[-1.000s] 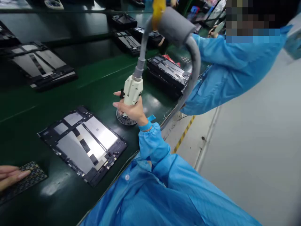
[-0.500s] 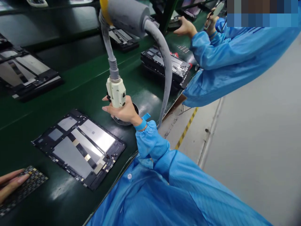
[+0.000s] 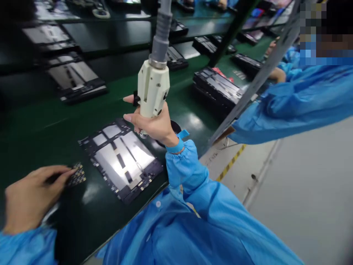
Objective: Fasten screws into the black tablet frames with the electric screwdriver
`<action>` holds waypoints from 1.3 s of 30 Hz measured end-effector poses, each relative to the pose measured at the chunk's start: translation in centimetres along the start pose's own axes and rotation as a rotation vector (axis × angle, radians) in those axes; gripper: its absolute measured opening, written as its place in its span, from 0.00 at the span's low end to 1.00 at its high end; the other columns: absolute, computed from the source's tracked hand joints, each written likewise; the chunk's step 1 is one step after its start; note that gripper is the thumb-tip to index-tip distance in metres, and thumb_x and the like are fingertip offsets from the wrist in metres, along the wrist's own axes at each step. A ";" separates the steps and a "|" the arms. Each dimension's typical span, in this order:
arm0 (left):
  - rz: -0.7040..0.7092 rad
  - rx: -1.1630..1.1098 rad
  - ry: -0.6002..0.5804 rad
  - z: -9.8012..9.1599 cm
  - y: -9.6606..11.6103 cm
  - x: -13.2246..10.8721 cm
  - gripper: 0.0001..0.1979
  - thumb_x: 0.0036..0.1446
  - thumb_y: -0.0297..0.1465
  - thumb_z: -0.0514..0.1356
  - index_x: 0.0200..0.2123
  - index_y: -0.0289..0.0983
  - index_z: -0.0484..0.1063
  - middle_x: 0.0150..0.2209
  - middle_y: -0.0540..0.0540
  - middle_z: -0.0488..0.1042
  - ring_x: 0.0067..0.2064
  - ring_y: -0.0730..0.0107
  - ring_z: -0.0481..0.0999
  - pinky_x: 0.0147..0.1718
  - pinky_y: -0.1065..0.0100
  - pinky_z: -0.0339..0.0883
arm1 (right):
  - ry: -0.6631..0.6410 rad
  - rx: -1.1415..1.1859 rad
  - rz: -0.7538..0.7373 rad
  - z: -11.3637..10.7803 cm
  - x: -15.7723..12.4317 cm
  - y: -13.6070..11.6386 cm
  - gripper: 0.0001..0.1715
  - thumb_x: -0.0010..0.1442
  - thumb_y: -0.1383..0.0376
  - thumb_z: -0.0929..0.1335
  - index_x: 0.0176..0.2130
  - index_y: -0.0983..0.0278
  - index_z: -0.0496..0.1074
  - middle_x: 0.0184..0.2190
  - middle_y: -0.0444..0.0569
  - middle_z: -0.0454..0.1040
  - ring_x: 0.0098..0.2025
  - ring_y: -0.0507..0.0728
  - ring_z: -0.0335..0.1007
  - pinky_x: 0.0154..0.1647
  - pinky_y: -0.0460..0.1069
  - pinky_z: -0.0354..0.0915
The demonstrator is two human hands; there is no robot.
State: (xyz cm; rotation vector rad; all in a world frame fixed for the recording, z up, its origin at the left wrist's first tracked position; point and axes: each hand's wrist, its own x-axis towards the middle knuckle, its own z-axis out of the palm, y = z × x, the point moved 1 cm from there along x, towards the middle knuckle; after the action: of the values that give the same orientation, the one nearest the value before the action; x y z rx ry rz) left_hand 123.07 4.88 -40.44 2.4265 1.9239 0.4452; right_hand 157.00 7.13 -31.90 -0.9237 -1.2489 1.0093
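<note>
My right hand (image 3: 156,123) is closed around a cream hand tool (image 3: 153,86) that stands upright on a thick grey hose (image 3: 162,29). Its round metal tip shows just below my fingers, above the far edge of an opened tablet (image 3: 125,158). The tablet lies flat, its silver panels and dark ribbon strips facing up. My left hand (image 3: 37,195) pinches the edge of a dark plate (image 3: 77,175) with rows of small light pieces, left of the tablet. The hand hides most of this plate. Partly behind my right wrist sits a round dark dish (image 3: 175,127).
A stack of opened tablets (image 3: 217,88) stands on the green table (image 3: 176,99) to the right. More opened tablets (image 3: 75,77) lie at the back left. A slanted grey bar-like shape (image 3: 253,84) crosses before a co-worker's blue sleeve (image 3: 298,106).
The view has shifted, bringing more of my left hand and sleeve into sight. The cream tool's tip now shows near the tablet's far edge. The plate is now mostly covered by my left hand.
</note>
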 end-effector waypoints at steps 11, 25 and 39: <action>-0.130 -0.328 0.280 2.3 1.8 -2.9 0.15 0.63 0.41 0.58 0.41 0.37 0.79 0.39 0.44 0.81 0.36 0.65 0.79 0.34 0.67 0.69 | -0.226 0.019 0.103 13.7 0.0 3.1 0.25 0.49 0.55 0.77 0.42 0.65 0.74 0.23 0.40 0.71 0.24 0.49 0.67 0.33 0.48 0.71; -0.055 -0.367 0.309 3.2 1.4 -2.4 0.14 0.65 0.38 0.57 0.46 0.37 0.78 0.43 0.45 0.80 0.43 0.62 0.78 0.42 0.64 0.69 | -0.291 -0.089 0.088 14.3 0.5 4.8 0.25 0.53 0.53 0.75 0.44 0.65 0.71 0.17 0.37 0.67 0.21 0.52 0.66 0.33 0.51 0.73; -0.035 -0.404 0.460 1.9 1.9 -2.5 0.10 0.63 0.32 0.60 0.42 0.35 0.78 0.40 0.44 0.81 0.41 0.63 0.78 0.43 0.65 0.70 | -0.265 -0.125 0.046 14.4 0.3 5.8 0.20 0.52 0.60 0.76 0.43 0.65 0.73 0.22 0.39 0.71 0.25 0.51 0.70 0.33 0.49 0.73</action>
State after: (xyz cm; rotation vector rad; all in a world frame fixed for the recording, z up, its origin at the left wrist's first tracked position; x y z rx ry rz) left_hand 124.79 2.37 -42.47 2.1520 1.7728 1.3422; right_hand 142.18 9.26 -35.86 -0.9394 -1.5320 1.1272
